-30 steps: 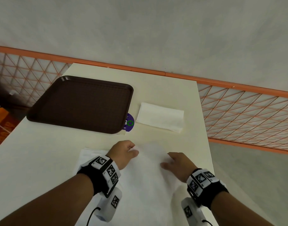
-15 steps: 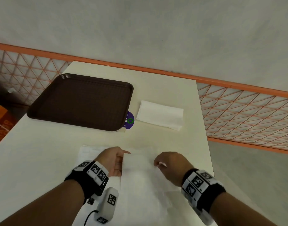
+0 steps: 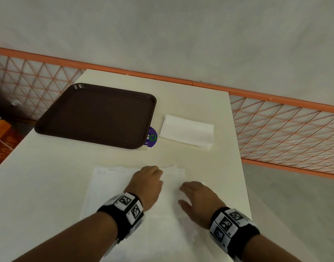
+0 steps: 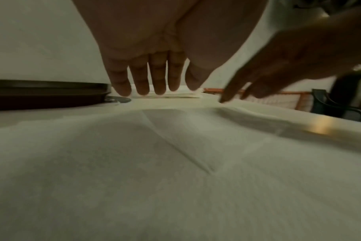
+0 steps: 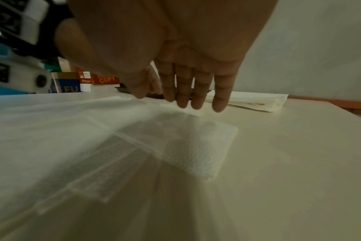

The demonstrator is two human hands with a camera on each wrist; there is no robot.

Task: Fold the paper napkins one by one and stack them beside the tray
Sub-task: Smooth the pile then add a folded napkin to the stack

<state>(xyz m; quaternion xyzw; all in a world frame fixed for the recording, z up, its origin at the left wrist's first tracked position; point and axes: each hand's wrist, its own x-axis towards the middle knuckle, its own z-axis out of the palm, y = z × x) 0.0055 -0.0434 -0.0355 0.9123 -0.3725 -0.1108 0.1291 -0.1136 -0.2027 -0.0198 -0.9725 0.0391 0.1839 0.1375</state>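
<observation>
A dark brown tray (image 3: pixel 98 114) lies at the table's far left. Right of it sits a stack of folded white napkins (image 3: pixel 187 131), seen edge-on in the right wrist view (image 5: pixel 255 101). Near me, unfolded white napkins (image 3: pixel 113 186) lie spread out, with a folded napkin (image 3: pixel 172 197) on top between my hands. My left hand (image 3: pixel 149 182) lies flat on it, fingers straight (image 4: pixel 155 78). My right hand (image 3: pixel 194 197) also rests palm down with straight fingers (image 5: pixel 196 91) at the napkin's (image 5: pixel 196 146) right edge.
A purple round sticker (image 3: pixel 152 138) peeks from under the tray's near right corner. An orange mesh fence (image 3: pixel 287 133) runs behind and right of the cream table (image 3: pixel 49 167). Cardboard boxes (image 3: pixel 3 140) sit on the floor at the left.
The napkin held up between my hands has been laid down folded. Both hands have flattened onto it, the left sliding forward and the right moving out to its right edge.
</observation>
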